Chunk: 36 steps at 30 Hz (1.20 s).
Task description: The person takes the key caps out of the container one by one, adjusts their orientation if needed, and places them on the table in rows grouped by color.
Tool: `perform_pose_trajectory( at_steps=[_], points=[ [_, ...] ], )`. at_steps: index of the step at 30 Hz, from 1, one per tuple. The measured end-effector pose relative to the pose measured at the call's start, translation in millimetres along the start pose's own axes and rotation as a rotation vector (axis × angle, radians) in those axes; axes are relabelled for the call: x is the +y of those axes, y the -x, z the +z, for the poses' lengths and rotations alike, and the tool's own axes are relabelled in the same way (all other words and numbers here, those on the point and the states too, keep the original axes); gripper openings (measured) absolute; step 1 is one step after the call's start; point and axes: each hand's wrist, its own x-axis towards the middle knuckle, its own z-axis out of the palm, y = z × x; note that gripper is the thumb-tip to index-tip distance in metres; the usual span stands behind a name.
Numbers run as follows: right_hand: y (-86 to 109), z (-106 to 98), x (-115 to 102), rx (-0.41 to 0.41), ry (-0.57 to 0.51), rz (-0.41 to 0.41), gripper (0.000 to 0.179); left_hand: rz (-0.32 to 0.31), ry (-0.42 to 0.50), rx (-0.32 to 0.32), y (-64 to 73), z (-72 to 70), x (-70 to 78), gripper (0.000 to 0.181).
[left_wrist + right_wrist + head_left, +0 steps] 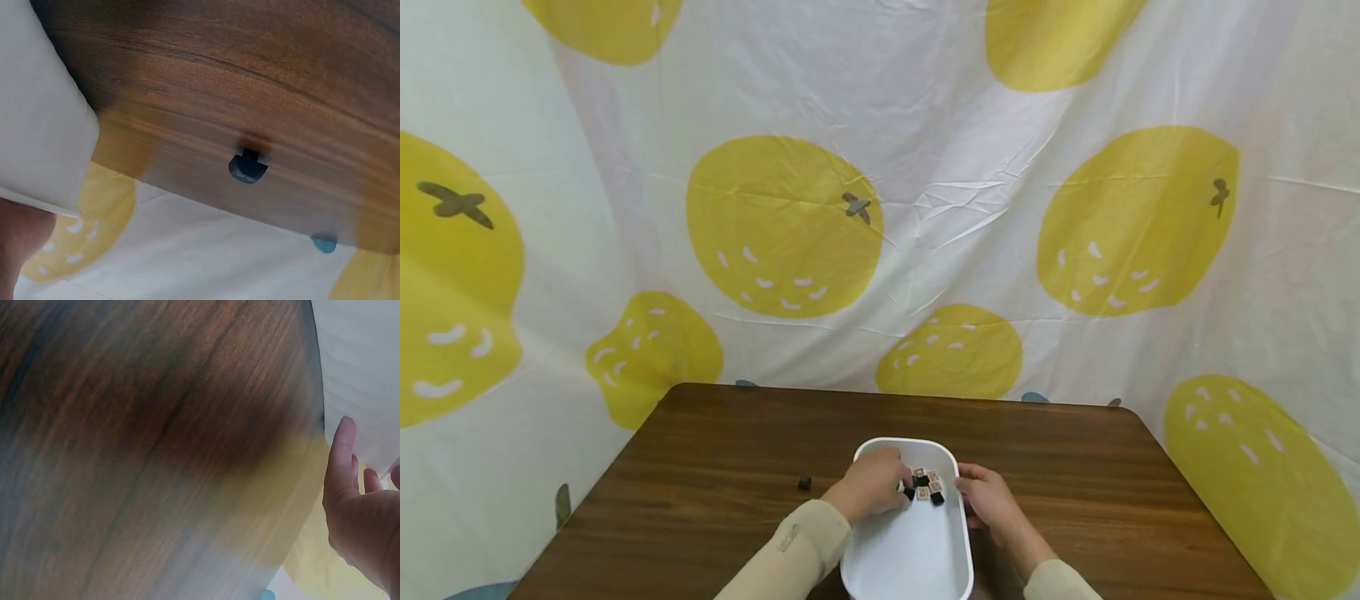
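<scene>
In the head view, a white plastic tub point(917, 546) stands on the table with small black pieces point(937, 499) and square pale tiles with orange-brown markings point(922, 493) in its far half. My left hand point(874, 483) reaches over the left rim into it, fingers bent down beside the pieces. A dark bit shows between thumb and fingers; whether they pinch it cannot be made out. My right hand point(988, 500) grips the tub's right rim. In the right wrist view, that hand point(365, 525) lays its fingers along the outer wall point(359, 369).
One small black piece with faint lettering point(248, 167) lies on the dark wooden table point(730, 442), left of the tub in the head view. Behind and beside the table hangs a white cloth point(940, 200) printed with yellow lemons.
</scene>
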Motion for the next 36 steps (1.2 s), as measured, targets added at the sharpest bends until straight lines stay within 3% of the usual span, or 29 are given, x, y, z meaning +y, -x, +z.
perform_pose_trajectory(
  at_steps=[6,10,19,26,36],
  points=[
    [0.7,0,0,0.005,-0.007,-0.004,0.04,0.073,0.211,0.108,-5.3,-0.8,-9.4,0.015],
    [0.5,0,1,0.005,-0.011,-0.008,0.04,0.009,0.362,0.117,-6.1,-4.1,-10.7,0.015],
    [-0.4,0,2,0.005,-0.007,-0.007,0.04,-0.163,0.564,0.136,-3.5,-8.6,-8.7,0.023],
    [-1.6,0,2,0.003,0.001,-0.008,0.04,-0.149,0.57,0.211,-1.1,-11.8,-12.7,0.022],
    [-0.6,1,2,0.007,0.013,-0.011,0.039,-0.166,0.609,0.224,7.1,-16.4,-16.7,0.021]
  ],
)
